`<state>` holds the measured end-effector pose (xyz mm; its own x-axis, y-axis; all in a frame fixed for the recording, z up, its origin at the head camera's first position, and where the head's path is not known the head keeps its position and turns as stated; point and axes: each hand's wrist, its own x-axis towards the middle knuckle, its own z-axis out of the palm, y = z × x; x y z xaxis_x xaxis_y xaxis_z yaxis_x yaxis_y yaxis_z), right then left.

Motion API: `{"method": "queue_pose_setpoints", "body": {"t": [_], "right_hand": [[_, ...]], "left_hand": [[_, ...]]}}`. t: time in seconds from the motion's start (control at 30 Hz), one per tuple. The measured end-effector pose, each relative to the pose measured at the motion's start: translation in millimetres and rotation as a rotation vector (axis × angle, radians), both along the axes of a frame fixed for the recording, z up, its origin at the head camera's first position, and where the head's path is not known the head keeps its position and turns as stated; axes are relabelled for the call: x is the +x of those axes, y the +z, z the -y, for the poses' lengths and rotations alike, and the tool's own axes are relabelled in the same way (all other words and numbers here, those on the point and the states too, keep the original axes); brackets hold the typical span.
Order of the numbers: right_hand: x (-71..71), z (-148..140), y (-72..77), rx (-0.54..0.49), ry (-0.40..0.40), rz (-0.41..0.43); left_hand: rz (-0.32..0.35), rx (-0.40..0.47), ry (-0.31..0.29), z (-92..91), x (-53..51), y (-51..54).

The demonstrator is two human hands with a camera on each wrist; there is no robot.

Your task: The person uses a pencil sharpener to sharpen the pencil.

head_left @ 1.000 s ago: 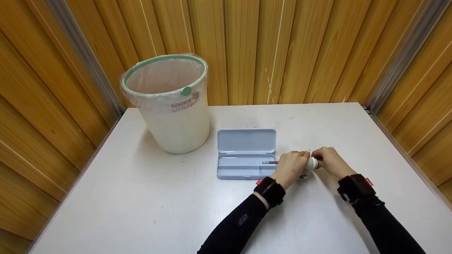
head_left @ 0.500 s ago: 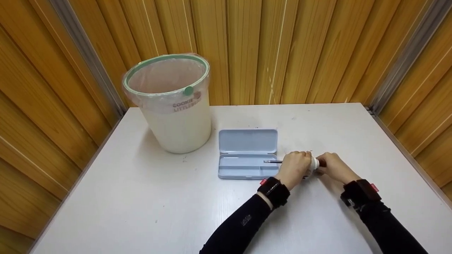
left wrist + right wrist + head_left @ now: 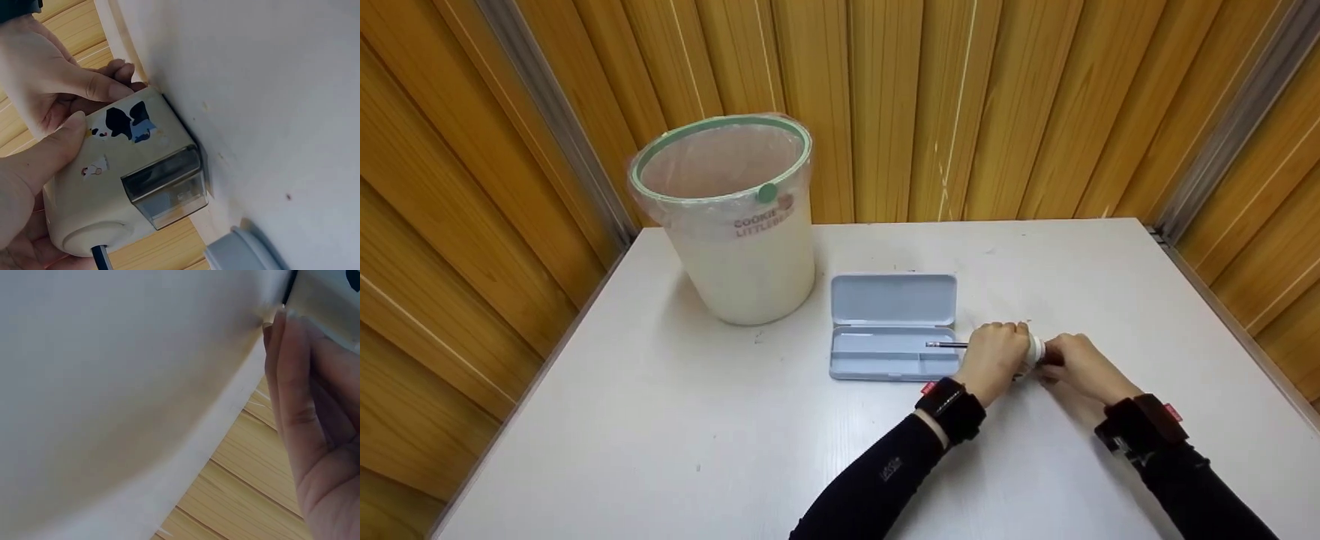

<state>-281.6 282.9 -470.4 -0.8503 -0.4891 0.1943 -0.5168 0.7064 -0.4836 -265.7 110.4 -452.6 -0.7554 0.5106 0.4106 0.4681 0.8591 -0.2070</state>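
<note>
A cream pencil sharpener (image 3: 112, 185) with animal stickers and a smoky clear drawer (image 3: 171, 197) stands at the table's right. My left hand (image 3: 996, 358) grips its body, thumb on the stickered face in the left wrist view. Out of its left end sticks a dark pencil (image 3: 946, 345), reaching over the pencil case. At the opposite end, my right hand (image 3: 1084, 367) has its fingers curled and pinched together against the sharpener; whatever part they hold there is hidden. An open light-blue pencil case (image 3: 893, 300) lies just left of the left hand.
A tall cream bin (image 3: 742, 262) with a green rim and a clear plastic liner stands at the back left of the white table (image 3: 697, 420). Wood-patterned panels (image 3: 885, 112) close off the back and both sides.
My right hand has come down a little towards the table's front beside the sharpener. The left hand keeps its grip, and the pencil stays in the sharpener. The head view shifts slightly.
</note>
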Motion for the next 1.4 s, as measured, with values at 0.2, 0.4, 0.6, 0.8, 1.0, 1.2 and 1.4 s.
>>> {"method": "queue_pose_setpoints", "body": {"t": [0.2, 0.4, 0.6, 0.8, 1.0, 1.2, 1.4], "right_hand": [[9.8, 0.7, 11.5, -0.001, 0.061, 0.098], [22.8, 1.2, 27.1, -0.016, 0.092, 0.116], [32.2, -0.3, 34.9, -0.014, 0.085, 0.121], [39.1, -5.3, 39.1, -0.023, 0.085, 0.110], [45.3, -4.2, 44.2, -0.008, 0.052, -0.015], [52.0, 0.9, 37.0, -0.042, 0.004, -0.221], [54.5, 3.6, 29.9, -0.074, -0.065, -0.418]], "left_hand": [[0.023, -0.001, 0.007, 1.0, -2.3, 4.3], [0.041, 0.027, 0.009, 4.3, -4.8, 7.9], [0.010, 0.030, 0.012, 2.3, -3.6, 5.6], [0.013, 0.014, 0.015, -1.2, -0.8, 2.6], [-0.014, 0.009, 0.001, 0.1, -0.8, 2.7], [0.001, -0.007, -0.025, 4.9, -2.1, 2.9], [0.046, 0.014, -0.068, 6.3, -3.6, 2.7]]}}
